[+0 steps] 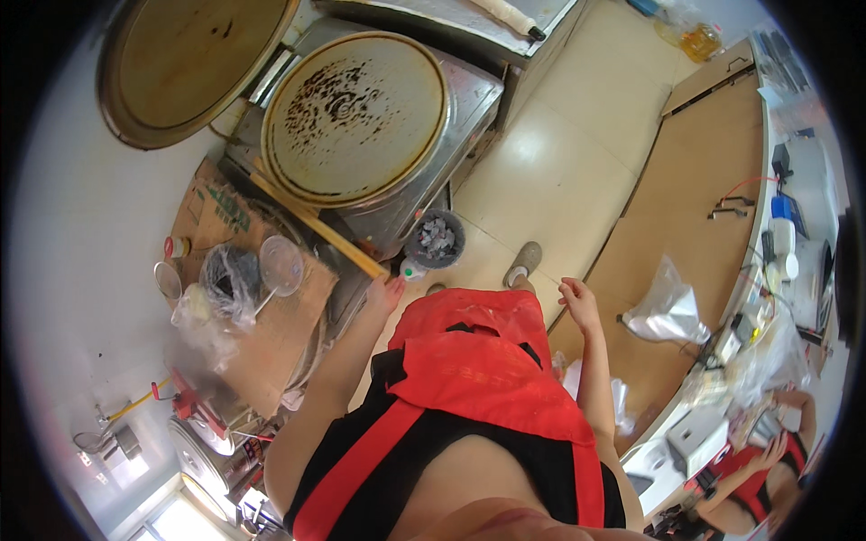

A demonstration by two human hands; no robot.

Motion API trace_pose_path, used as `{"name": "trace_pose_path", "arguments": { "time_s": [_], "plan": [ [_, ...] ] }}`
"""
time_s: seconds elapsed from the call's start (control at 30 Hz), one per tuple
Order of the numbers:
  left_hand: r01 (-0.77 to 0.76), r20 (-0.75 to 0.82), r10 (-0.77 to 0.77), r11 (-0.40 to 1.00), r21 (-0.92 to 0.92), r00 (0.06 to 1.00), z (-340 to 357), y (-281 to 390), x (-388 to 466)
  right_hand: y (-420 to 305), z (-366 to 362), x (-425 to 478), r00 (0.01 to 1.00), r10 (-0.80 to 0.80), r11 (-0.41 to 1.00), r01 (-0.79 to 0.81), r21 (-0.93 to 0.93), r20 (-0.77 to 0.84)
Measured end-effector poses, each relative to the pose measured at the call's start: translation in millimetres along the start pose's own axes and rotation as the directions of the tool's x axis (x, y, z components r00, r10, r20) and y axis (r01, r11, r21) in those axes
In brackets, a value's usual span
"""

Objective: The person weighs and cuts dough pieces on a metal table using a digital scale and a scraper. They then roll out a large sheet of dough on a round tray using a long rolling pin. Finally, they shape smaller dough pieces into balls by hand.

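Observation:
Near the end of a wooden board [338, 240] is my left hand [386, 292]; whether it touches the board I cannot tell. My right hand [575, 297] hangs in the air on the other side of the red apron [480, 385], its fingers loosely bent and holding nothing. Ahead on the left, a round griddle [355, 118] with dark burnt marks sits on a metal stand, its big round lid [196, 61] raised beside it. A grey bin [436, 239] with crumpled waste stands by the griddle's corner, a white bottle [413, 269] with a green mark next to it.
Flattened cardboard [270, 351] on the left bears plastic bags and a clear lid [281, 265]. Brown cabinets [683, 196] line the right, a plastic bag [666, 308] hanging there. Another view of a person in a red apron [751, 460] shows at lower right, perhaps a reflection.

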State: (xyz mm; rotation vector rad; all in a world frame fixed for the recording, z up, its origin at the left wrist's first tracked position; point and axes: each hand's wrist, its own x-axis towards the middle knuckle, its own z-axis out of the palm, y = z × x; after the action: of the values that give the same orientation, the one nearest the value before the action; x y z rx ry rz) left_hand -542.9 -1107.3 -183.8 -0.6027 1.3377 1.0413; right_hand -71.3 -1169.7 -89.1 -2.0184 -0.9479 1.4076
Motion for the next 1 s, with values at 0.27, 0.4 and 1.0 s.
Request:
{"name": "trace_pose_path", "arguments": {
  "time_s": [0.27, 0.4, 1.0],
  "plan": [
    [0.034, 0.094, -0.068, 0.947, 0.319, 0.993, 123.3, -73.1, -27.5, -65.2, -130.8, 238.1, 0.921, -0.387, 0.865, 0.381, -0.327, 0.050],
    [-0.301, 0.407, 0.071, 0.789, 0.536, 0.911, 247.2, -87.0, -93.4, -255.1, -110.7, 326.3, 0.833, -0.538, 0.743, 0.541, -0.394, 0.129],
    [-0.316, 0.633, 0.017, 0.877, 0.363, 0.774, 643.5, -31.9, -33.7, -432.1, -19.2, 458.4, 0.726, -0.571, 0.538, 0.683, -0.494, 0.382]
  ]
}}
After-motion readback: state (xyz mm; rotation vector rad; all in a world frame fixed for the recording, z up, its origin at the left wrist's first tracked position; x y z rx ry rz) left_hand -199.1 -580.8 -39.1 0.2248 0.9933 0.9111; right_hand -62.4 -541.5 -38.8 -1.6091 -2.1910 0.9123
